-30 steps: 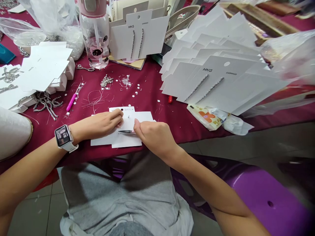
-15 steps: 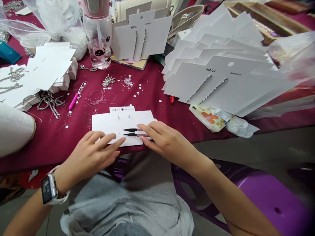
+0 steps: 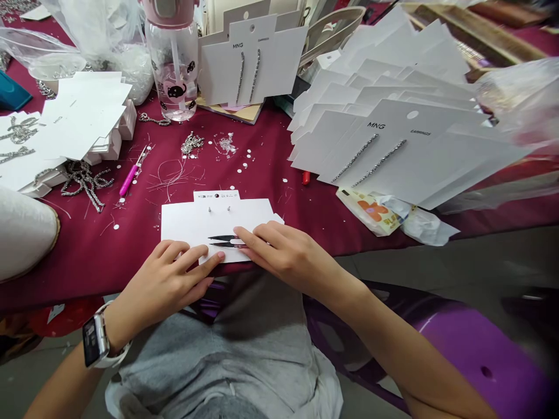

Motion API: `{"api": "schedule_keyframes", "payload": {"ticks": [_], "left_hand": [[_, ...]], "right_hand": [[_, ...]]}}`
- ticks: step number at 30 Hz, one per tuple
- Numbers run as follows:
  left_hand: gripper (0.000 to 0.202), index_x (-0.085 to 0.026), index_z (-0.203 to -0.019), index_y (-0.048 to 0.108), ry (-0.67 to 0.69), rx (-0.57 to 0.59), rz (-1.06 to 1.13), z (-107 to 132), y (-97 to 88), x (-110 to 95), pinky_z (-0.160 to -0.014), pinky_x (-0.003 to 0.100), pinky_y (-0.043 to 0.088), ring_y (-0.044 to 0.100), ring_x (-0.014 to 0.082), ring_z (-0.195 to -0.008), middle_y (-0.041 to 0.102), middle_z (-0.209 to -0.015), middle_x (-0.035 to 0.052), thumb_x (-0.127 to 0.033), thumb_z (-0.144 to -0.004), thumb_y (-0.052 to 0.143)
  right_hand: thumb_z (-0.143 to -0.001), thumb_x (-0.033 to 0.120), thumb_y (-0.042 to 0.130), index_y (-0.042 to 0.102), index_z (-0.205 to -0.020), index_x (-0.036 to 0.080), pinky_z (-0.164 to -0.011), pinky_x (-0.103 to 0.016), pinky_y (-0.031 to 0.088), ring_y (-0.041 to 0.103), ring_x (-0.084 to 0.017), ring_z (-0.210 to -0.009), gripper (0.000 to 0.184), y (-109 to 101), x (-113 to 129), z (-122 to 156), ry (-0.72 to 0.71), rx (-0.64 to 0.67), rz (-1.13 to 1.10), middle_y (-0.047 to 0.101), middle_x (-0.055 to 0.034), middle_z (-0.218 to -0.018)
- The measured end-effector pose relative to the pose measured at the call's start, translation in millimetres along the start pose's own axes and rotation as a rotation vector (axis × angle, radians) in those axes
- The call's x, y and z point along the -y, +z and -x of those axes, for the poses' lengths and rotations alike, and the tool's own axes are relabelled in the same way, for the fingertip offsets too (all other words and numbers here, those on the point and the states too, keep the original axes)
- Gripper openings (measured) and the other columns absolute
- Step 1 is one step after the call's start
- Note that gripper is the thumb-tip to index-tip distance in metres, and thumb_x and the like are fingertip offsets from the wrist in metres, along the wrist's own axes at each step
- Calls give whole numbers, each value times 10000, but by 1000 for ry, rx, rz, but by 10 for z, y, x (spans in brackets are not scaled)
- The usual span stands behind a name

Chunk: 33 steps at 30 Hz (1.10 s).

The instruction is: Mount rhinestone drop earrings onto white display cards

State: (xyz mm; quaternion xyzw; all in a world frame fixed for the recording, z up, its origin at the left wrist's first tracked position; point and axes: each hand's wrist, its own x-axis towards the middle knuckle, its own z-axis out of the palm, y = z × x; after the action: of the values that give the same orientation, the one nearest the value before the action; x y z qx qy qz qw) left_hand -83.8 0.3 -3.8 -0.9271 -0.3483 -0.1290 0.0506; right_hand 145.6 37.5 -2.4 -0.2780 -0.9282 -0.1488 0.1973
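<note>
A white earring card (image 3: 192,218) lies face down at the table's front edge, its printed tab pointing away from me. Two small earring posts (image 3: 228,208) stick up near its far side. My right hand (image 3: 286,250) is closed around thread snips (image 3: 225,238), whose dark blades lie slightly apart over the card and point left. My left hand (image 3: 177,273) rests on the card's near left edge, fingers stretched out and holding nothing. One fingertip is just below the blade tips.
A large stack of earring cards (image 3: 393,157) fans out at right. A pink-topped water bottle (image 3: 174,70), a pink-handled awl (image 3: 130,179), a small bead pile (image 3: 191,143) and thread scraps lie beyond the card. A white thread cone (image 3: 26,233) stands left.
The snips in my right hand have moved slightly left and nearer me, their blades a little closer together. My left hand has settled lower onto the card's edge.
</note>
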Motion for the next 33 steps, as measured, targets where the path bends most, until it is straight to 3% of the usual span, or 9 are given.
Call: {"api": "schedule_keyframes", "payload": {"ticks": [5, 13, 18, 28, 30, 33], "left_hand": [[350, -184, -1207, 517, 7, -3, -12, 1, -2, -9, -768, 321, 363, 446, 178, -845, 601, -1023, 33, -258, -869, 462], [368, -181, -1224, 496, 10, -4, -33, 6, 6, -10, -771, 323, 373, 431, 175, -838, 610, -1042, 21, -250, -863, 472], [367, -180, -1225, 496, 13, 5, -40, 7, -3, -12, -764, 320, 375, 436, 172, -833, 612, -1010, 29, -253, -866, 465], [370, -186, -1229, 496, 3, 19, -43, 4, -20, -18, -762, 317, 383, 448, 167, -823, 603, -996, 36, -257, -868, 460], [375, -202, -1230, 493, -6, 9, -59, 15, -18, -26, -763, 318, 389, 457, 172, -834, 601, -988, 33, -259, -860, 473], [359, -213, -1198, 506, -5, -40, -106, 38, -5, -48, -744, 323, 402, 472, 176, -819, 600, -957, 29, -258, -842, 503]], "right_hand": [[-877, 207, 456, 540, -1029, 68, -586, -261, 395, 452, -111, -613, 223, 4, -10, 19, -52, 8, 50, 542, -17, -683], [-857, 81, 432, 543, -1042, 44, -576, -269, 381, 435, -112, -610, 219, 7, -43, 31, -183, 11, 119, 527, -10, -656], [-885, 85, 371, 560, -1036, 75, -573, -272, 360, 444, -112, -646, 242, 15, -42, 32, -186, 11, 149, 533, -22, -678], [-864, 100, 427, 572, -995, 55, -567, -253, 387, 446, -100, -591, 201, 9, -41, 8, -210, -34, 122, 541, -12, -660], [-875, 165, 439, 554, -1027, 45, -595, -253, 406, 479, -107, -615, 226, -2, -89, 38, -132, -72, 88, 563, -23, -681], [-891, 264, 418, 568, -1032, 85, -612, -250, 411, 517, -118, -647, 273, 9, -242, 135, 188, -81, 101, 588, -38, -706]]}}
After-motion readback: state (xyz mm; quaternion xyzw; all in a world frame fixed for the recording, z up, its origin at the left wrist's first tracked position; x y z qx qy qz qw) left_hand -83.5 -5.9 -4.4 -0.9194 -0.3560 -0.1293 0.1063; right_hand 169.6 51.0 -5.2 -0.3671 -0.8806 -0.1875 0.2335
